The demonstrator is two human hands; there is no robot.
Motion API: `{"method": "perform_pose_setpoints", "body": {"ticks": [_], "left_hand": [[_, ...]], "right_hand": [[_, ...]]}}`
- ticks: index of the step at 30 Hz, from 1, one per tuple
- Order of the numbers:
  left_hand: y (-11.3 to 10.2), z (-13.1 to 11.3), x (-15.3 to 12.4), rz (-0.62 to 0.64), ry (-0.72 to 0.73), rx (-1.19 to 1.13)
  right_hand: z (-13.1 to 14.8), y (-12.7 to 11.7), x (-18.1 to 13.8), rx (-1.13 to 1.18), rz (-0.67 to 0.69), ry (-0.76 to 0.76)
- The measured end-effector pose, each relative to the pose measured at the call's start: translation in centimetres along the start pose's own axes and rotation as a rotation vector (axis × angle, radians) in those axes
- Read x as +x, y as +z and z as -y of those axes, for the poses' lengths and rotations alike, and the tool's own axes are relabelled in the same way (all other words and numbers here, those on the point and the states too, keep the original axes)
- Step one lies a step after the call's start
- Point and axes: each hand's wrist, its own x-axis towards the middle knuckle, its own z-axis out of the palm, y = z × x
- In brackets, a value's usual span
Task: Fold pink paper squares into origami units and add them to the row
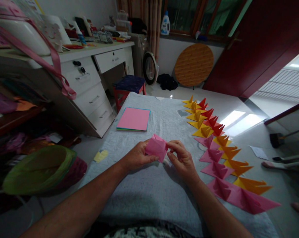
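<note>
A partly folded pink paper piece is held between both hands over the grey cloth-covered table. My left hand grips its left side with thumb and fingers. My right hand pinches its right edge with curled fingers. A stack of square coloured sheets, pink on top, lies farther away on the table. Along the right side runs a double row of folded paper pieces in yellow, red, pink and orange.
A white desk with drawers stands to the left, a red stool beside it. A green-lined bin sits on the floor at left. A round wooden tabletop leans on the far wall. A broom lies at right.
</note>
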Motion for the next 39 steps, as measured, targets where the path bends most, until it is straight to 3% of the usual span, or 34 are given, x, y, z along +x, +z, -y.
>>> {"method": "perform_pose_setpoints", "body": {"ticks": [11, 20, 35, 39], "left_hand": [[0.2, 0.3, -0.3, 0.078, -0.116, -0.249], [0.0, 0.3, -0.2, 0.071, -0.168, -0.27], [0.1, -0.1, -0.3, 0.123, -0.202, -0.291], [0.3, -0.2, -0.3, 0.089, -0.191, -0.301]], "right_hand": [[0.4, 0.0, -0.2, -0.169, -0.04, -0.056], [0.4, 0.1, -0.2, -0.22, -0.062, -0.08], [1.2, 0.0, -0.3, -0.33, 0.044, -0.098], [1.1, 0.0, -0.4, -0.347, 0.04, -0.117]]}}
